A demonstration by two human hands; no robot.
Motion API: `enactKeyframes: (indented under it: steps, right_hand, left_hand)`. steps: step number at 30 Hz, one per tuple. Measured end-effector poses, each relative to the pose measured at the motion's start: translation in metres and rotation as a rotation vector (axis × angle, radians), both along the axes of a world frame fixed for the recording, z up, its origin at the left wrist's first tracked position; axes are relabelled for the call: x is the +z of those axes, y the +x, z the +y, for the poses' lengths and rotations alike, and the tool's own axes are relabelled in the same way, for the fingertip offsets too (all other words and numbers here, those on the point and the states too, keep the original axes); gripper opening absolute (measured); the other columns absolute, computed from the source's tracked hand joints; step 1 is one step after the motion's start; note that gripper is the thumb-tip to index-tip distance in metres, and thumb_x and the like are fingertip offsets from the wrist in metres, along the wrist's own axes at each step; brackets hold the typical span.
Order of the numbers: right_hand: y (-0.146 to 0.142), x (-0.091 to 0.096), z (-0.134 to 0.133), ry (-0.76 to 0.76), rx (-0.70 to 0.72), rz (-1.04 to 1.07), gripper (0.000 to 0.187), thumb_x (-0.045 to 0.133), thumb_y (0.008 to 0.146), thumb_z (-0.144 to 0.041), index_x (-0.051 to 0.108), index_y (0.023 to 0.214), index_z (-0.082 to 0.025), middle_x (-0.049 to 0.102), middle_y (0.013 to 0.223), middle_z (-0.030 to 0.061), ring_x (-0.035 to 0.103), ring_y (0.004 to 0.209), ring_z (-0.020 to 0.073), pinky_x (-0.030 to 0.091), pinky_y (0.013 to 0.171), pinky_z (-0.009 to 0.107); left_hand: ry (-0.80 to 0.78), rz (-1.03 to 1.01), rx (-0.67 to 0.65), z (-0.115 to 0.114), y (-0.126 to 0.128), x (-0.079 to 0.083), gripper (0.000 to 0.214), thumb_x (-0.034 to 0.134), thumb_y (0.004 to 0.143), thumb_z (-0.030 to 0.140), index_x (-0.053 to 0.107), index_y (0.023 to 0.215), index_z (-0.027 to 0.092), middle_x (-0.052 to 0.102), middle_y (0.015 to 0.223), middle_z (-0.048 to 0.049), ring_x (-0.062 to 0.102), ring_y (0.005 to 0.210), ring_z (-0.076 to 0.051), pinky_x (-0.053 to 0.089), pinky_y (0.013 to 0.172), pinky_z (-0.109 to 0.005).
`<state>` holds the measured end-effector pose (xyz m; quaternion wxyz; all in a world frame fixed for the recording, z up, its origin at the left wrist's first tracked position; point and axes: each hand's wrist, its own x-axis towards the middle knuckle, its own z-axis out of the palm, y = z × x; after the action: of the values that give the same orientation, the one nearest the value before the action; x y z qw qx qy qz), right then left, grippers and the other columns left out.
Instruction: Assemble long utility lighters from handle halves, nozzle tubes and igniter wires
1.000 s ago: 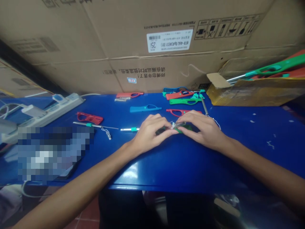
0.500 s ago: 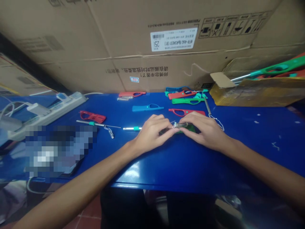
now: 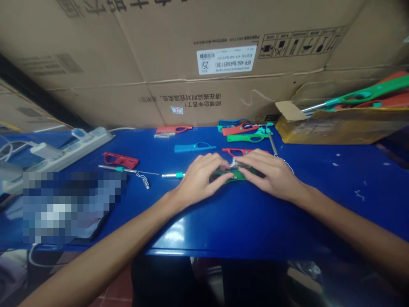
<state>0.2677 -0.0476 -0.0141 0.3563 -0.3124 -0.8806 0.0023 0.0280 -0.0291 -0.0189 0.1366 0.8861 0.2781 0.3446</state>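
On the blue table (image 3: 243, 213), my left hand (image 3: 200, 177) and right hand (image 3: 268, 172) both pinch a green lighter shell (image 3: 234, 175) (flat, mostly hidden under fingers).

There are two hands (image 3: 204, 177) on the blue table (image 3: 243, 217), and eight plastic handles lie there: four red handles (image 3: 120, 159), two blue handles (image 3: 194, 147) and two green handles (image 3: 247, 137), one of them under the fingers. There are three thin metal rods (image 3: 116, 169), one white power strip (image 3: 64, 147) and one white label (image 3: 226, 60) on the big brown boxes (image 3: 96, 55). In the one small open box (image 3: 345, 125) on the right sits one long green lighter (image 3: 367, 91), but the red ones beside it are too mixed up to count.
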Motion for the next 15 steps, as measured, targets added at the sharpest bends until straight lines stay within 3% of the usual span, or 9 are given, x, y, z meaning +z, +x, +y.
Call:
enactKeyframes:
  steps: [3, 6, 10, 15]
  right_hand:
    - [0.002, 0.003, 0.000, -0.125, -0.100, 0.043, 0.028, 0.060, 0.098, -0.024, 0.069, 0.123, -0.016, 0.077, 0.104, 0.0090, 0.071, 0.085, 0.0197, 0.057, 0.077, 0.033]
    - [0.010, 0.007, 0.001, -0.275, -0.133, -0.048, 0.030, 0.059, 0.098, -0.031, 0.070, 0.123, -0.017, 0.076, 0.094, 0.0061, 0.067, 0.071, 0.0170, 0.053, 0.064, 0.030]
    - [0.019, 0.008, 0.004, -0.388, -0.068, -0.181, 0.031, 0.058, 0.098, -0.036, 0.070, 0.122, -0.021, 0.077, 0.098, 0.0058, 0.069, 0.076, 0.0182, 0.051, 0.067, 0.031]
    - [0.013, 0.005, 0.005, -0.489, 0.053, -0.135, 0.029, 0.056, 0.099, -0.033, 0.069, 0.120, -0.019, 0.076, 0.101, 0.0059, 0.068, 0.079, 0.0170, 0.051, 0.071, 0.030]
  left_hand:
    - [0.007, -0.021, 0.104, 0.006, -0.001, -0.003, 0.025, 0.050, 0.103, 0.022, 0.057, 0.127, 0.016, 0.062, 0.126, -0.0113, 0.060, 0.108, -0.019, 0.048, 0.092, -0.035]
    - [0.045, 0.110, 0.195, 0.011, -0.001, -0.007, 0.024, 0.050, 0.104, 0.024, 0.062, 0.122, 0.015, 0.062, 0.129, -0.0117, 0.058, 0.117, -0.024, 0.047, 0.098, -0.041]
    - [0.052, 0.287, 0.186, 0.011, 0.001, -0.005, 0.028, 0.051, 0.105, 0.033, 0.069, 0.118, 0.016, 0.068, 0.128, -0.0070, 0.057, 0.119, -0.026, 0.045, 0.098, -0.043]
    - [0.045, 0.318, 0.172, 0.007, 0.003, 0.000, 0.028, 0.050, 0.106, 0.032, 0.073, 0.115, 0.018, 0.070, 0.126, -0.0052, 0.057, 0.118, -0.025, 0.043, 0.097, -0.042]
